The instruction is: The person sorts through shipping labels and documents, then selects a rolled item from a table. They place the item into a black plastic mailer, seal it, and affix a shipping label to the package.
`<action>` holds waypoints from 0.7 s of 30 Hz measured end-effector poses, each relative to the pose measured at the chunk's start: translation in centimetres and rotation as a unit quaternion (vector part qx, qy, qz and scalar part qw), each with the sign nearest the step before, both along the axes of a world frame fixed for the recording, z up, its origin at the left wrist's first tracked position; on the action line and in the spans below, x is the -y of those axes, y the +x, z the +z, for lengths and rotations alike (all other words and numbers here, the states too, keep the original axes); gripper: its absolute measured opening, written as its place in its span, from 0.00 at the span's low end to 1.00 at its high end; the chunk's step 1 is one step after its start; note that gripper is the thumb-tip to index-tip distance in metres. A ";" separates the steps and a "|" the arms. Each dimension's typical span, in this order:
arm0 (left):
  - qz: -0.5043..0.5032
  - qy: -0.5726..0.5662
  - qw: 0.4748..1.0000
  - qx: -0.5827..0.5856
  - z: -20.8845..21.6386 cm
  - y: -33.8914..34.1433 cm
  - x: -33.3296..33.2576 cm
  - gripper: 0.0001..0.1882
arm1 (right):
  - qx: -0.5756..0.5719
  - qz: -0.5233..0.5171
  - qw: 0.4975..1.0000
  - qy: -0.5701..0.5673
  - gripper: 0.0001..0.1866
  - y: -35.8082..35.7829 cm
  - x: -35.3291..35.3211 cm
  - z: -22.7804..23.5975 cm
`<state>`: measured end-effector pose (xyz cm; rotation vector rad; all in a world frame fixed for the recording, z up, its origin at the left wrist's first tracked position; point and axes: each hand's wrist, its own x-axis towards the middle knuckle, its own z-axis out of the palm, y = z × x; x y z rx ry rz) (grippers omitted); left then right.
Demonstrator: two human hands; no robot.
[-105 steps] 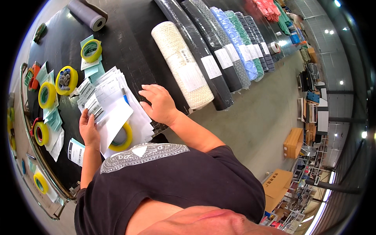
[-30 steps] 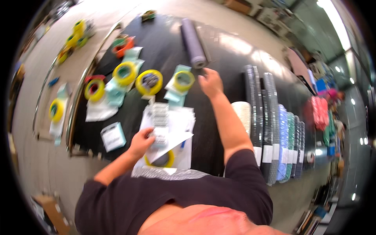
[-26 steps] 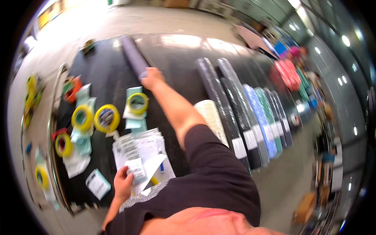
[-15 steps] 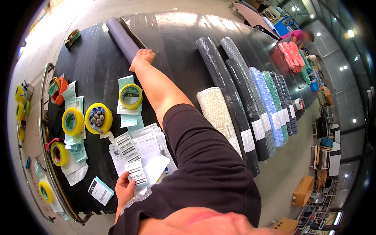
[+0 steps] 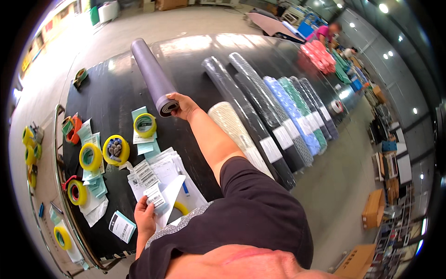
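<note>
My right hand (image 5: 185, 106) is stretched out over the table and grips the near end of a purple-grey rolled mat (image 5: 152, 69). Its spiral end faces me, with my fingers curled at the rim. Lower down, my left hand (image 5: 145, 215) pinches a strip of white barcode labels (image 5: 155, 197) between thumb and fingers. Under and beside that strip lie printed paper sheets (image 5: 163, 168) with a blue pen (image 5: 185, 187) on them. A yellow tape roll (image 5: 180, 208) shows partly behind a lifted white sheet.
Wrapped rolls in black (image 5: 241, 102), cream (image 5: 232, 128), blue (image 5: 288, 109) and green lie side by side on the right. Yellow tape rolls (image 5: 90, 157) and label stacks (image 5: 122, 227) cover the left side, by a metal rail (image 5: 60, 186). A person (image 5: 327, 33) stands at the far right.
My right hand has shifted from the mat roll's side to its near end, which has turned to show its spiral. The view has swung slightly. My left hand keeps the labels.
</note>
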<state>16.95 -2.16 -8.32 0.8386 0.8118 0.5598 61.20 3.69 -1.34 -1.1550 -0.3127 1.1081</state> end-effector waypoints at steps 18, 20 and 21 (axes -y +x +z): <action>0.081 0.229 0.970 0.005 2.1 -2.8 -9.4 0.24 | 0.215 -0.270 0.924 0.166 0.22 3.5 49.5 15.3; 0.172 0.267 0.948 -0.002 5.4 -1.3 -6.6 0.24 | 0.287 -0.322 0.896 0.102 0.27 4.9 57.0 15.9; 0.205 0.313 0.927 -0.030 7.1 -0.8 -4.7 0.23 | 0.311 -0.301 0.898 0.074 0.28 5.8 60.6 16.1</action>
